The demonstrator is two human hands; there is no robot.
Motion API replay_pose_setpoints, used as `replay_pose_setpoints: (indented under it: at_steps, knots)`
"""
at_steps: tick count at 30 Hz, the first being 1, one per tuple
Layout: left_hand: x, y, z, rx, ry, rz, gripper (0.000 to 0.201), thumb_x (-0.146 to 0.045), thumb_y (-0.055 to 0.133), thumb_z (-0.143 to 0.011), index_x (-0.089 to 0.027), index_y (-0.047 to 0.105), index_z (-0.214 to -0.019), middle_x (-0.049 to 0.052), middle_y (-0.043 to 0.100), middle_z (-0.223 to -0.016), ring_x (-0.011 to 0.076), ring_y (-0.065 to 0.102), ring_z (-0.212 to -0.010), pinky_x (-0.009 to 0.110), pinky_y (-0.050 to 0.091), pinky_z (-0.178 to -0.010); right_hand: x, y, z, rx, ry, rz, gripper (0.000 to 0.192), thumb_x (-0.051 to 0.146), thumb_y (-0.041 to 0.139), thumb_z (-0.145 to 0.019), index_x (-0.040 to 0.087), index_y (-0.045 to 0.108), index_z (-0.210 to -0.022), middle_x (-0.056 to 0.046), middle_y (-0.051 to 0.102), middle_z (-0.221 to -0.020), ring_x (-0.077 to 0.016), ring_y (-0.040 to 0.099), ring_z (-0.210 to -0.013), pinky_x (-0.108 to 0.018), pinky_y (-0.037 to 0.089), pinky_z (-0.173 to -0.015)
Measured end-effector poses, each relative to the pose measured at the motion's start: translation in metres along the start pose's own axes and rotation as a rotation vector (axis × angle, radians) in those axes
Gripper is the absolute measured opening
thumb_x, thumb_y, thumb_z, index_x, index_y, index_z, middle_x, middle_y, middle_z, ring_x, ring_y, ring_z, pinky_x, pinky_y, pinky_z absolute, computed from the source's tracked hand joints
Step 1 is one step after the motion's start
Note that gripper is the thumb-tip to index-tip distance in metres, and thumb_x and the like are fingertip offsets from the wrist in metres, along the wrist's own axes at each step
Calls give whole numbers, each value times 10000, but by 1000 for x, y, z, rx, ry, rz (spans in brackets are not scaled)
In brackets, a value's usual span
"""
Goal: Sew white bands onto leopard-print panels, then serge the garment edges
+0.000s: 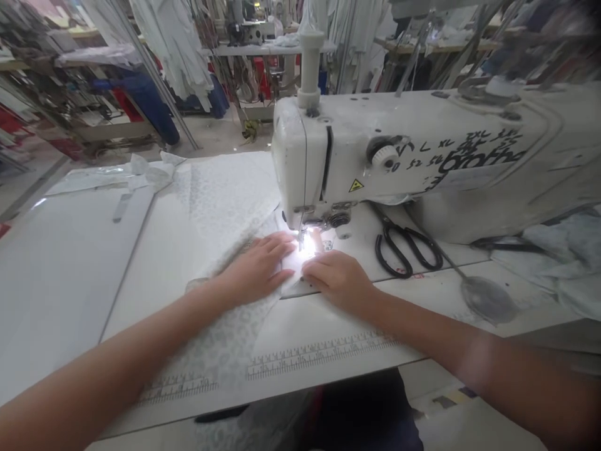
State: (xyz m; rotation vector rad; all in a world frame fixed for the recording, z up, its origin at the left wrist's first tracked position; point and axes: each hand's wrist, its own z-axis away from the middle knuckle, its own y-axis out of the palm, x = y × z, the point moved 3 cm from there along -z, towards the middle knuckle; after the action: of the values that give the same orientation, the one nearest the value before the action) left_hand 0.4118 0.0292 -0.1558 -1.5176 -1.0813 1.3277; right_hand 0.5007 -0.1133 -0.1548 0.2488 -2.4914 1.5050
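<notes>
A pale patterned fabric [230,194] lies across the table to the left of the sewing machine [375,144] and hangs over the front edge. Flat on this cloth, close to the needle, rests my left hand [258,266] with its fingers stretched out and thumb apart. On the other side of the brightly lit presser foot [302,241] is my right hand [340,279]. Its fingers are bent and pressed together at the cloth's edge; glare and the hand itself hide what they pinch.
Black-handled scissors [399,247] lie under the machine arm, beside a long-handled tool with a round end [488,297]. Loose fabric [573,250] is piled at the right. A printed ruler strip [319,354] runs along the front edge. Other sewing stations stand behind.
</notes>
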Motion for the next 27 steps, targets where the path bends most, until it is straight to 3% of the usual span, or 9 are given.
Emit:
replay_pose_setpoints:
  at_steps: [3,6,12,22,27]
  knots:
    - [3,-4,-6,-21,11,2,378,-338,439,-864,-162,448,-1198,94,437,-1320,245,372,-1230,445,339,-1022,-12,4,-9,21,22,-50,209,142,474,-861,156,639,-735,-20,637,-724,-150,528,-668,-262,383,-614]
    - [-7,-1,-3,-46,50,70,282,-281,391,-893,-176,526,-1118,78,515,-1225,210,433,-1175,408,397,-986,-19,6,-12,4,-3,-117,190,144,476,-871,157,647,-788,-24,643,-804,-150,531,-718,-274,407,-667]
    - [-21,7,13,-73,56,143,311,-243,345,-919,-209,519,-1174,33,517,-1266,195,403,-1221,418,379,-1018,-15,4,2,-12,-80,-57,188,184,464,-885,167,643,-832,-43,601,-833,-177,487,-808,-336,406,-780]
    - [-3,0,2,-63,82,90,338,-258,337,-917,-241,501,-1213,23,495,-1296,195,406,-1224,423,356,-1025,-15,3,1,100,35,107,196,227,439,-869,162,619,-911,-72,537,-841,-204,434,-765,-369,392,-736]
    - [5,-3,-8,-71,69,61,326,-250,345,-903,-225,510,-1184,36,513,-1270,208,415,-1211,433,365,-1006,-14,3,0,69,32,103,202,216,430,-864,150,600,-951,-81,546,-848,-213,447,-774,-378,408,-739]
